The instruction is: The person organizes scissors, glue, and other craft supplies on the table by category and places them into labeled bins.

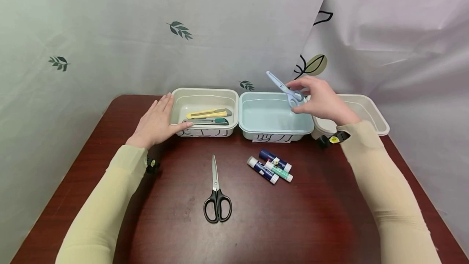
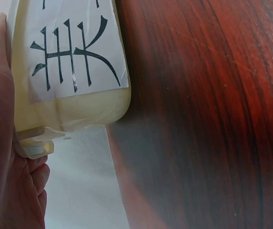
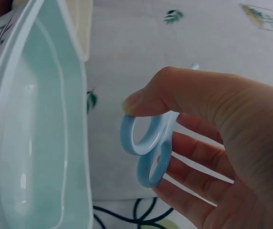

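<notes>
Light-blue scissors (image 1: 283,86) are pinched by the handle loops in my right hand (image 1: 320,97), blades pointing up and left. They are raised over the back right part of a light-blue bin (image 1: 276,129) with a paper label on its front. In the right wrist view my thumb is against one loop of the scissors (image 3: 146,143), fingers behind. My left hand (image 1: 155,119) rests on the left end of a cream bin (image 1: 205,93), thumb along its front rim, fingers spread straight. Inside that bin lie a yellow utility knife (image 1: 209,113) and a dark green one (image 1: 210,122).
Black-handled scissors (image 1: 217,201) lie on the dark red table (image 1: 165,223), blades away from me. To their right are several glue sticks (image 1: 263,170) in a cluster. Another cream bin (image 1: 360,103) stands on the right, partly behind my right hand. A patterned cloth (image 1: 146,31) hangs behind.
</notes>
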`<state>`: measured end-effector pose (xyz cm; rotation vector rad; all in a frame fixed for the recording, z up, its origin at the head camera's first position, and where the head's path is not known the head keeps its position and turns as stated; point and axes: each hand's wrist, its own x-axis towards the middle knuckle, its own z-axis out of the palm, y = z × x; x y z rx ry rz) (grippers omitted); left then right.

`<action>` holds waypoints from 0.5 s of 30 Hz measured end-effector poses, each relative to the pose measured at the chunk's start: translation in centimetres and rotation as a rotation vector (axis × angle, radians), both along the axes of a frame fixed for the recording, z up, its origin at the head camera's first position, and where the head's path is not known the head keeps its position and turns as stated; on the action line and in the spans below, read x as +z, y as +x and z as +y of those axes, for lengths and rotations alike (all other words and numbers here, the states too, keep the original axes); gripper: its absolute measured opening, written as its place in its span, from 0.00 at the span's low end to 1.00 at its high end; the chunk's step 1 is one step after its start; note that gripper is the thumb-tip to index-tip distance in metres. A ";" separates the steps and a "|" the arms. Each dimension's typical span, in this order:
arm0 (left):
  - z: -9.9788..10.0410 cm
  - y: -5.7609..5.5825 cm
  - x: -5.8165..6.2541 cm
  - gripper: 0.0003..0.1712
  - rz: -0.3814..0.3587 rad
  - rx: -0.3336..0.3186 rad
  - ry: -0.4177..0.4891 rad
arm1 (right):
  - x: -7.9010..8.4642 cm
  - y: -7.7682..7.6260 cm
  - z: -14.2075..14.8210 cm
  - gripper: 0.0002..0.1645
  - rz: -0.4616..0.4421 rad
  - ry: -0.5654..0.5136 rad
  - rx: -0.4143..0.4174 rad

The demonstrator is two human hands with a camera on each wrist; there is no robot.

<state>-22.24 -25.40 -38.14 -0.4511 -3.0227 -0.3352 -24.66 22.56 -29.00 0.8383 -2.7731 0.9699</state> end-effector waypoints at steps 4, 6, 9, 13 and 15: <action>0.1 0.0 0.1 0.68 0.000 0.000 0.002 | -0.9 -1.0 -0.4 0.36 -0.042 0.054 -0.004; 0.1 0.0 0.0 0.69 0.002 -0.001 0.004 | -1.6 -1.4 -0.5 0.36 -0.059 0.091 -0.009; 0.0 -0.1 -0.1 0.69 0.006 -0.001 0.002 | -2.5 -1.8 -0.6 0.37 -0.074 0.133 -0.008; 0.0 -0.1 -0.2 0.69 0.010 -0.002 -0.002 | -3.7 -2.1 -0.7 0.37 -0.106 0.164 0.005; 0.0 -0.1 -0.2 0.69 0.012 -0.004 0.001 | -4.3 -2.2 -0.8 0.37 -0.118 0.178 0.015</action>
